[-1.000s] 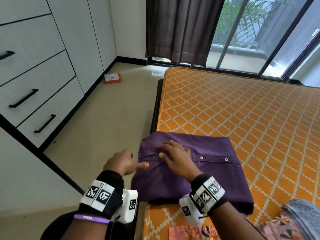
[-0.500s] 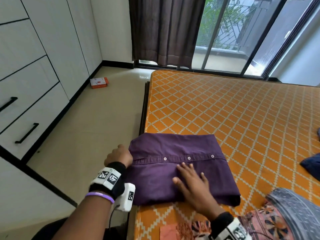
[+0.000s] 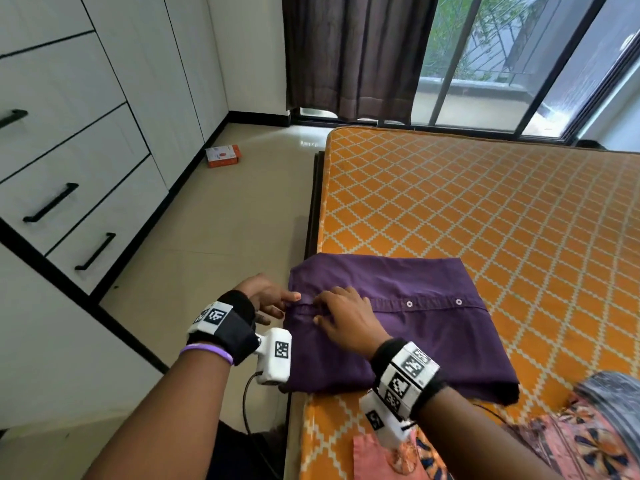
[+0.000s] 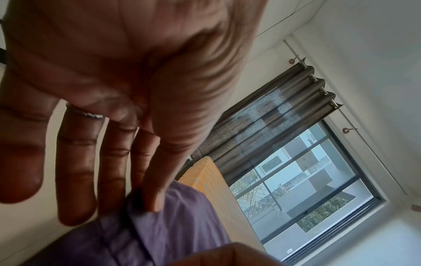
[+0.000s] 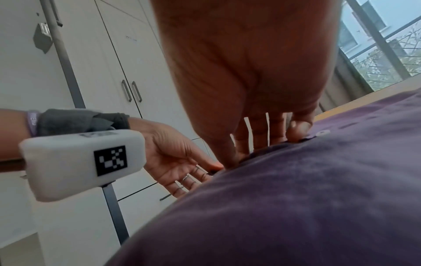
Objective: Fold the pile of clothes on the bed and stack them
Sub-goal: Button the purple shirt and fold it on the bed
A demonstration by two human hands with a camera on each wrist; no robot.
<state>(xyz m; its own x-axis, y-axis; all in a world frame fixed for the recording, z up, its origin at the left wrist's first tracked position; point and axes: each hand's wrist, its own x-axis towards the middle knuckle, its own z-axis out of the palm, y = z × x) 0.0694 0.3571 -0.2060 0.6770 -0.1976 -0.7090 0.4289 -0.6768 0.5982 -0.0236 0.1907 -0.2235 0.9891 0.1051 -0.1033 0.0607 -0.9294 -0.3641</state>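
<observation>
A folded purple shirt (image 3: 415, 341) lies at the near left edge of the orange patterned bed (image 3: 485, 202). My left hand (image 3: 266, 299) is at the shirt's left edge, thumb on top and fingers underneath, pinching the cloth (image 4: 182, 234). My right hand (image 3: 343, 317) rests flat on the button placket near that same edge, with its fingers spread and pressing down (image 5: 262, 135). Two white snap buttons show to the right of it. The right wrist view shows the left hand (image 5: 175, 162) reaching in under the shirt (image 5: 296, 198).
A heap of patterned clothes (image 3: 571, 445) lies at the bed's near right corner, with a pink piece (image 3: 374, 459) beside it. White wardrobe drawers (image 3: 69, 168) line the left wall. An orange box (image 3: 223, 155) sits on the floor. Brown curtain (image 3: 356, 53) and window are beyond.
My right hand slid from the shirt's near middle back to the left end of the placket. My left thumb came onto the shirt's edge.
</observation>
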